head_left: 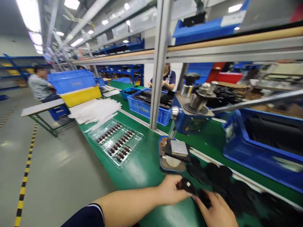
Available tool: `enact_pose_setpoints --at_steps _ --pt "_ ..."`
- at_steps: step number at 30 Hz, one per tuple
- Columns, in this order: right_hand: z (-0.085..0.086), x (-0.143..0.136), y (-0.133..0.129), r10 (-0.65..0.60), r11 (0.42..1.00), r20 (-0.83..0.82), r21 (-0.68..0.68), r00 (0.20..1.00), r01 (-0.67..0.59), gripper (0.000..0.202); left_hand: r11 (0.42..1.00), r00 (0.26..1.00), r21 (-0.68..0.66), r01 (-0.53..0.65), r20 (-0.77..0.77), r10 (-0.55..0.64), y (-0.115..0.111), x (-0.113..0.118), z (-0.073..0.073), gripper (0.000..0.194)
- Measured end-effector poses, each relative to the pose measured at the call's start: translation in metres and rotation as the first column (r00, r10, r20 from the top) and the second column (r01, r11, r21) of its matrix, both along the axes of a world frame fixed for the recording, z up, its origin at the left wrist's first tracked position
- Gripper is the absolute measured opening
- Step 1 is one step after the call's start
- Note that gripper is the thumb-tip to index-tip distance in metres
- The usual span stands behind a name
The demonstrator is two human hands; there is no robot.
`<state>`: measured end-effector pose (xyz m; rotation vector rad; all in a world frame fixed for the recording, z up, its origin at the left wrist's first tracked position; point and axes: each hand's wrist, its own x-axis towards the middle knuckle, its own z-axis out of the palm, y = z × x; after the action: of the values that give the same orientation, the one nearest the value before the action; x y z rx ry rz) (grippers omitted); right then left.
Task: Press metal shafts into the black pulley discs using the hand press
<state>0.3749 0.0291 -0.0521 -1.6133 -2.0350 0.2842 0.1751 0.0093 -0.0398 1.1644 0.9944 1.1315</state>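
Green bench (136,179), long aisle-side edge running down past the left forearm. Blue bin (236,148) sits beyond the pale strip, dark stuff inside. Hand press (195,121) stands between aisle-side edge and strip, lever out toward the bin. Clear tray (107,142) lies near the aisle-side edge, rows of small dark-and-white parts in it.

Spread of black discs (213,173) runs along the strip from beside the press base; overlapping, thin-looking, blurred. Probably light, fairly stiff, maybe smooth enough to slide over each other; lift by the rim, one at a time.

Left forearm reaches in across the aisle-side edge, almost level, left hand (169,190) side-on, thumb and fingers closed on a black round part (187,185). Right hand (219,209) comes from nearer the wearer, back up, fingers bent, thumb opposite, apparently pinching a second black piece (204,198). Hands almost meet, just off the discs on the bench.

Held parts look like light, rigid plastic, likely not fragile; rim is the sensible hold, face left free. Small pale spot at the left one's centre; material too blurred to confirm.
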Motion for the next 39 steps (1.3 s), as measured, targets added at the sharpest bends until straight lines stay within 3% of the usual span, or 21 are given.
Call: enact_pose_setpoints --at_steps 3,7,17,22,25,30,36,39 --pt "0.021 -0.012 -0.014 -0.002 0.999 0.050 -0.040 0.999 0.004 0.046 1.000 0.999 -0.002 0.013 -0.042 -0.014 -0.008 -0.004 0.011 0.033" --pt "0.032 -0.021 -0.021 -0.029 0.996 0.096 -0.087 0.995 0.037 0.043 0.998 0.997 -0.013 0.054 -0.056 -0.054 -0.009 -0.007 0.017 0.027" --pt "0.034 -0.020 -0.026 -0.036 0.990 0.107 -0.134 0.994 0.051 0.038 0.997 0.995 -0.020 0.070 -0.074 -0.072 -0.011 -0.006 0.012 0.027" --pt "0.034 -0.026 -0.030 -0.106 0.987 0.196 -0.097 0.975 0.127 0.052 0.996 0.993 -0.024 0.091 -0.074 -0.092 -0.011 -0.006 0.013 0.026" --pt "0.032 -0.027 -0.030 -0.124 0.987 0.208 -0.078 0.970 0.143 0.040 0.996 0.993 -0.022 0.082 -0.083 -0.083 -0.011 -0.006 0.014 0.027" --pt "0.031 -0.019 -0.026 -0.087 0.995 -0.027 -0.051 0.996 0.086 0.034 0.989 0.989 -0.050 0.136 -0.043 -0.138 -0.011 -0.007 0.019 0.027" --pt "0.053 -0.021 -0.035 0.039 0.998 -0.372 0.067 0.927 -0.015 0.038 0.982 0.981 -0.110 0.153 0.140 -0.137 -0.007 -0.009 0.023 0.038" --pt "0.060 -0.031 -0.045 0.145 0.989 -0.417 0.064 0.897 -0.130 0.037 0.966 0.974 -0.137 0.218 0.100 -0.205 -0.007 -0.011 0.021 0.035"
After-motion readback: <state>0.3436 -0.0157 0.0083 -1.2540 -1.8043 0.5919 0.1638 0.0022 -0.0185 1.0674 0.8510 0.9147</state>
